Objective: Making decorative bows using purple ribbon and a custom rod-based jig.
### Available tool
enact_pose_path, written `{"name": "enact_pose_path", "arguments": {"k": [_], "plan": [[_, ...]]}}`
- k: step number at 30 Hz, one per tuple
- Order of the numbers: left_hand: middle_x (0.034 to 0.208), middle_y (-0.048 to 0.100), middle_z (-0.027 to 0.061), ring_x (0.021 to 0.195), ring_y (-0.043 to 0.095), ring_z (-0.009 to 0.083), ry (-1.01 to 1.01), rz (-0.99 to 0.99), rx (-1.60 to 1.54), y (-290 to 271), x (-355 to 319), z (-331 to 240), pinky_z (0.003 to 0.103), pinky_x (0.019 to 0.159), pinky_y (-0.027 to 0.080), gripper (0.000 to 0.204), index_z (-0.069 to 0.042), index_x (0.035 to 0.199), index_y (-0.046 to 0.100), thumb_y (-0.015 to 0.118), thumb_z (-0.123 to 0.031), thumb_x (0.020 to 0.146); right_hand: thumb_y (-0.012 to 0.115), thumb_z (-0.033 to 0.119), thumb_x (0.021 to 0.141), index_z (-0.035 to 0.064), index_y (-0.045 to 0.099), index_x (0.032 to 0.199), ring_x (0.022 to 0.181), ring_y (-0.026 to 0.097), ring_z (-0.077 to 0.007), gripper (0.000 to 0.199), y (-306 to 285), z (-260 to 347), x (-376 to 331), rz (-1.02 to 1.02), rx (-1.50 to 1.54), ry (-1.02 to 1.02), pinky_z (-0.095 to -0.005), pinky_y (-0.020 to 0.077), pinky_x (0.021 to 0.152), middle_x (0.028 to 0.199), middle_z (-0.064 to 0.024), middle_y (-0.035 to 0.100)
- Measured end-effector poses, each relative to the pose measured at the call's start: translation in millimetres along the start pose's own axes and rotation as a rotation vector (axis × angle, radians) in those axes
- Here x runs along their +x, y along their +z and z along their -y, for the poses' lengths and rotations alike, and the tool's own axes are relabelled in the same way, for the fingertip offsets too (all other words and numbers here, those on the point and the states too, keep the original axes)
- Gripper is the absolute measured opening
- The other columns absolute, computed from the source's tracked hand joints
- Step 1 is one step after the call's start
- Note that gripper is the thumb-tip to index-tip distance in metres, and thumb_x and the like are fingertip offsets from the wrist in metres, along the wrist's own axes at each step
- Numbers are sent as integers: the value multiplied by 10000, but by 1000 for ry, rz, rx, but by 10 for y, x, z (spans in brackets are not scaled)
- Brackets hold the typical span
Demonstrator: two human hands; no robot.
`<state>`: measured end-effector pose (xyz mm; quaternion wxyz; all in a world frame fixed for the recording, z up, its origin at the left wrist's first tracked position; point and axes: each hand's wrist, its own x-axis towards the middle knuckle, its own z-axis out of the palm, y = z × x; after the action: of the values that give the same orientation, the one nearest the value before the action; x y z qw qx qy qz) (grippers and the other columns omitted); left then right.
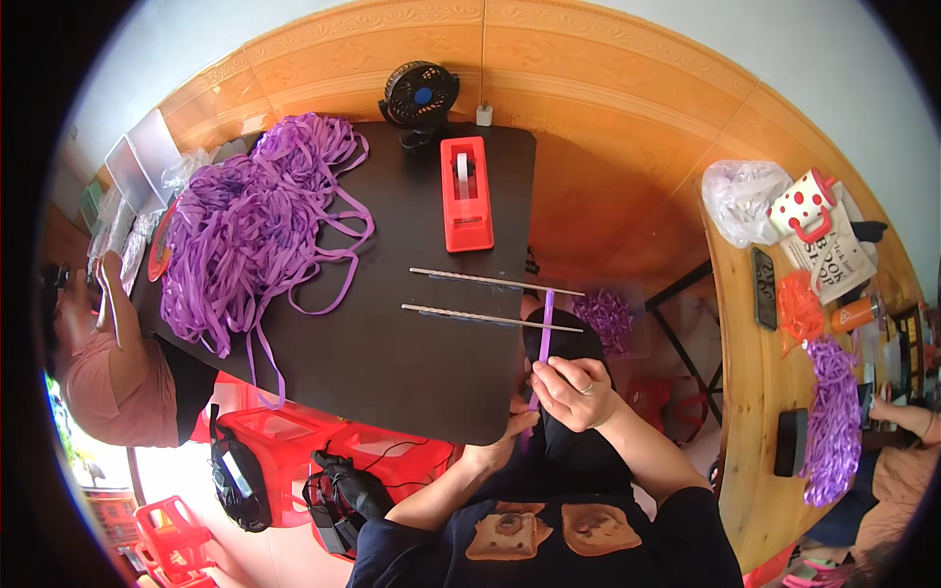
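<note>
Two thin twisted metal rods, the far rod point(490, 280) and the near rod point(485, 317), lie roughly parallel and stick out past the right edge of the dark table point(392, 382). A flat purple ribbon point(546, 333) crosses their free ends and runs down toward me. My right hand point(576, 394), with a ring on one finger, pinches this ribbon just below the near rod. Lower down, beside the table's rounded corner, my left hand point(500, 446) is closed around the ribbon's lower part; its fingers are partly hidden.
A big heap of purple ribbon point(245, 235) covers the table's left side. Behind the rods are a red tape dispenser point(469, 220) and black fan point(420, 98). A bin of purple pieces point(603, 321) is below. People sit left and right; a wooden table point(750, 392) bears purple strands.
</note>
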<state>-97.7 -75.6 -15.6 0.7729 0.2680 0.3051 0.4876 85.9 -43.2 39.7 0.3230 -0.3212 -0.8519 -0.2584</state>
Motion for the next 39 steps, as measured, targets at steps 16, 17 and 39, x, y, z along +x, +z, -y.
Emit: {"name": "enact_pose_path", "arguments": {"k": [16,17,39], "plan": [[955,645,84,813,623,194,-238,267,-336,-210,98,92,318,715,511,288,-84,1129,637,723,-168,867,744,92,685,31,675,894,830,634,-228,229,-249,-131,446,-55,280,199,-347,425,709,960,-75,686],[963,648,85,820,626,194,-268,272,-331,-216,117,107,317,726,513,294,-73,1132,643,718,-199,877,742,78,672,25,672,896,812,630,-232,240,-275,-197,517,-58,344,235,-353,424,704,949,-78,683],[1104,652,32,798,553,38,127,-113,169,472,966,226,184,649,390,290,-87,1282,559,547,-140,997,729,59,831,-27,708,753,632,611,-112,119,921,-1158,255,-107,1533,1722,-240,460,601,722,-82,684]]}}
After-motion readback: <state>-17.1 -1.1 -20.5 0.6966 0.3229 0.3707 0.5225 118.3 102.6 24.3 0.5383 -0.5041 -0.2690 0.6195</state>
